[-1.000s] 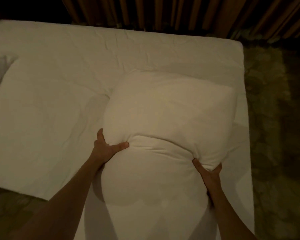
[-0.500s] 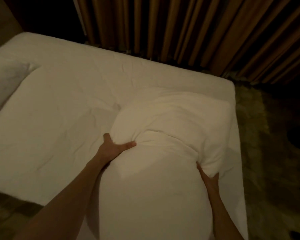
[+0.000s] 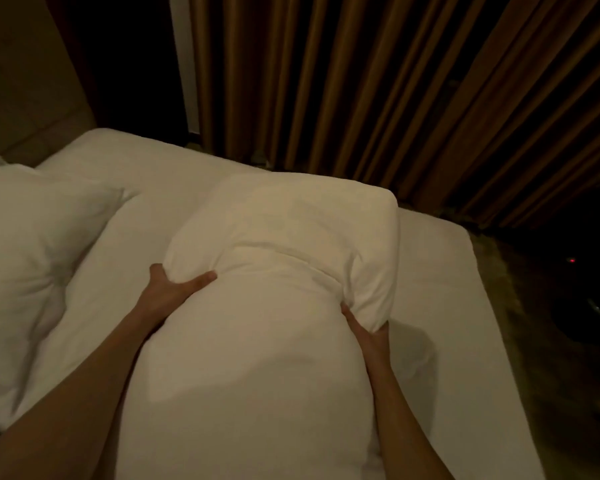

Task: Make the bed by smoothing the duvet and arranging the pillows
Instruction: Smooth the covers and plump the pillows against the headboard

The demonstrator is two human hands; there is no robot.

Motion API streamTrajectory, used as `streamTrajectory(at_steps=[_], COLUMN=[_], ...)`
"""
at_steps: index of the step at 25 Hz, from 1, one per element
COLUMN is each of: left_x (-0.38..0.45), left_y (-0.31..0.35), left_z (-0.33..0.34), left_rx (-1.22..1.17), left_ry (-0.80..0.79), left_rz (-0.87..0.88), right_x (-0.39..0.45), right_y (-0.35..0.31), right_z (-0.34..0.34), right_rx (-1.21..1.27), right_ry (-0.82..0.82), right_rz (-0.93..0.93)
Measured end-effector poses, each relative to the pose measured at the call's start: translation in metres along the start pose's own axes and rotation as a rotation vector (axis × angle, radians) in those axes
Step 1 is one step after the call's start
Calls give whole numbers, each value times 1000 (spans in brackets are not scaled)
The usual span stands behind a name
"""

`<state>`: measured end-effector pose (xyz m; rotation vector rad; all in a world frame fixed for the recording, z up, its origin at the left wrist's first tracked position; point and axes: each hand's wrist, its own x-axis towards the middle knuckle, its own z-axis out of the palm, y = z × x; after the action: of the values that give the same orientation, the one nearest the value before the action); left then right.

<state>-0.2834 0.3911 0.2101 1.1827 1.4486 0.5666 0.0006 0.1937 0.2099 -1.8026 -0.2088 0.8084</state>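
Note:
A large white pillow (image 3: 284,237) is held up over the white bed (image 3: 437,292), its near part draping toward me. My left hand (image 3: 168,289) grips its left side, thumb on top and fingers tucked underneath. My right hand (image 3: 364,329) grips the pillow's right lower corner from below, fingers hidden in the fabric. A second white pillow (image 3: 25,244) lies on the bed at the left.
Brown pleated curtains (image 3: 378,81) hang behind the bed's far edge. A padded headboard (image 3: 25,81) stands at the upper left. Dark carpeted floor (image 3: 551,323) lies to the right of the mattress.
Both hands have carried the pillow up and to the left, toward the head of the bed. The view has swung that way, bringing more of the second pillow into sight.

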Motion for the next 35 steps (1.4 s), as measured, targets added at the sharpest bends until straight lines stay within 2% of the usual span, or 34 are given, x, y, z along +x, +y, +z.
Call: streamTrajectory(at_steps=[5,11,17,19,21,23,24,26,28,30,32,35], left_x=[62,167,258,280,287,277,275,278,285,291,291,290], left_y=[19,20,-13,-32,-56,-69,-69,-58,-32,-15,-22,-58], left_z=[-82,-174,-255,-269,-271,-271,-273,-271,-258,-234,-213,-202], left_rx=[0,-6,48,244,455,496,502,572,642,728,834,1002], left_ry=[93,160,70,-44,-178,-189,-179,-164,-116,-102,-149,-162], left_rz=[15,34,-18,-111,-120,-54,24,243,499,689,701,638], right_x=[17,37,35,32,32,23,14,-12,-34,-46,-43,-17], right_y=[-34,-41,-6,15,28,31,29,22,10,5,16,50], right_z=[112,249,361,389,411,428,438,454,480,512,527,499], right_rx=[-9,-27,-59,-151,-308,-432,-515,-736,-893,-1022,-1134,-1249], right_ry=[-48,-83,-41,-54,-61,-25,-1,13,-43,-83,-130,-112], right_rz=[-61,-33,11,63,123,124,49,-224,-503,-684,-729,-607])
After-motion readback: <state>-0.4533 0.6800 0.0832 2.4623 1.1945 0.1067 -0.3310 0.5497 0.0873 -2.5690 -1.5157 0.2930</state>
